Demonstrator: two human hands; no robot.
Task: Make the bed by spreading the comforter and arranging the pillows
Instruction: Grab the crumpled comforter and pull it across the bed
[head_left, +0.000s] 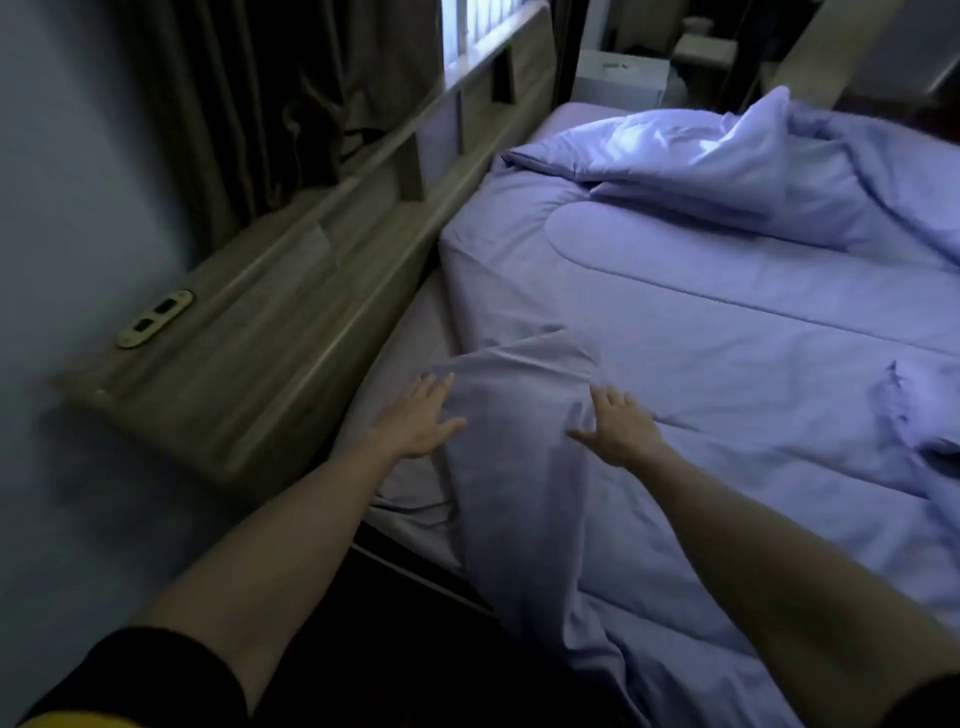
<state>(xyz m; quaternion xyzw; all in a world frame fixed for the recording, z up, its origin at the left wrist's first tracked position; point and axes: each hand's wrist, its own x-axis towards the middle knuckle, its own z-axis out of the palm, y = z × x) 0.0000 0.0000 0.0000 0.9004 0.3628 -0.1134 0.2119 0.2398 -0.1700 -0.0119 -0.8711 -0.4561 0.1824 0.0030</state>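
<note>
A lavender quilted comforter (727, 374) covers most of the bed, lying flat in the middle and bunched into a heap (727, 156) at the far end. A creased corner lies between my hands near the headboard side. My left hand (415, 418) rests flat, fingers spread, at the comforter's edge where it meets the fitted sheet (400, 332). My right hand (615, 426) lies palm down on the comforter, fingers apart. Neither hand holds anything. No pillow can be told apart from the bedding.
A wooden headboard shelf (291, 291) with a socket plate (156, 318) runs along the bed's left side. Dark curtains (260, 104) and a bright window (472, 31) stand behind it. A white box (621, 78) sits beyond the bed's far end. The floor beside the bed is dark.
</note>
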